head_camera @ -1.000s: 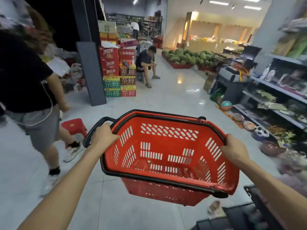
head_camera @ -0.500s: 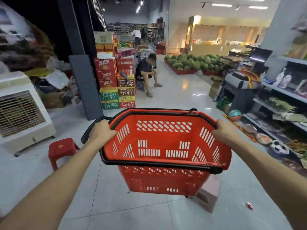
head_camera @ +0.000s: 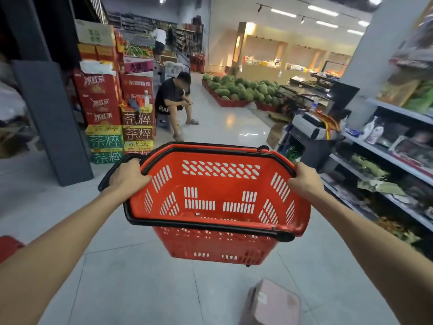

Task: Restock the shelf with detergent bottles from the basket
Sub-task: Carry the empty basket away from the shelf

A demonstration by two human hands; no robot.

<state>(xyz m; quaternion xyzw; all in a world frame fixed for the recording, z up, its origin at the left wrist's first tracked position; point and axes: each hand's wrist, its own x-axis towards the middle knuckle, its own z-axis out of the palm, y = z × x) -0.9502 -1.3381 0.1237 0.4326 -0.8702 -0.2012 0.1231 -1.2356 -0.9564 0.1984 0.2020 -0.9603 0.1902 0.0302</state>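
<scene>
- To the right of our grip, the store shelf stands well apart; we can make out no detergent bottles on it.
- Between our hands, the red shopping basket hangs above the floor, showing no bottles inside.
- Our left hand and right hand curl round opposite rim edges, we judge to carry it steadily.

The basket hangs in front above the floor, the left hand on its left rim, the right hand on its right rim; behind it to the left a stack of boxes stands beside a pillar; a person sits just right of the boxes; watermelons lie farther back; shelves run along the right; a stool stands below, nearer.
</scene>
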